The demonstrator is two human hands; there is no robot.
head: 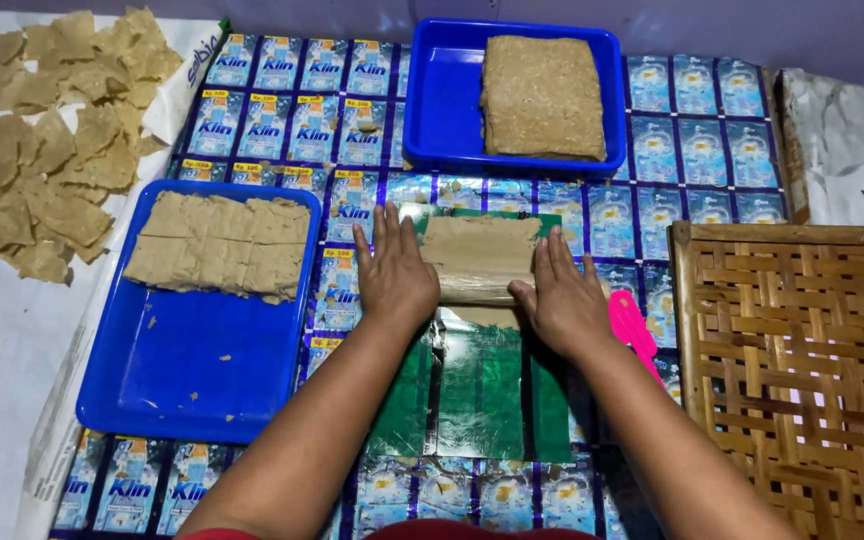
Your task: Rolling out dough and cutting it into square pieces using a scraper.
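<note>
Item: tan dough sheet [479,255], centre of the work surface, lying partly on a green plastic sheet [477,385] and under a clear roller [477,289] whose long axis runs left to right, crosswise to both forearms. The dough extends away from the person, beyond the roller; the green plastic runs back toward the body. Left hand [393,275]: flat, fingers spread and pointing away, palm bearing on the roller's left end. Right hand [565,300]: likewise flat and spread, palm down on the right end, thumb tucked toward the dough. Both hands sit about equally near the dough, one on each side; neither pinches anything. Forearms reach forward, converging slightly. Surroundings: large blue tray [192,385] to the left holding a scored slab of cut dough squares [222,245]; smaller blue tray [447,110] beyond with a thick stacked block [542,95]; loose dried pieces [47,150] on white paper at far left; woven bamboo mat [802,380] at right; pink object [634,330] just beside the right wrist.
</note>
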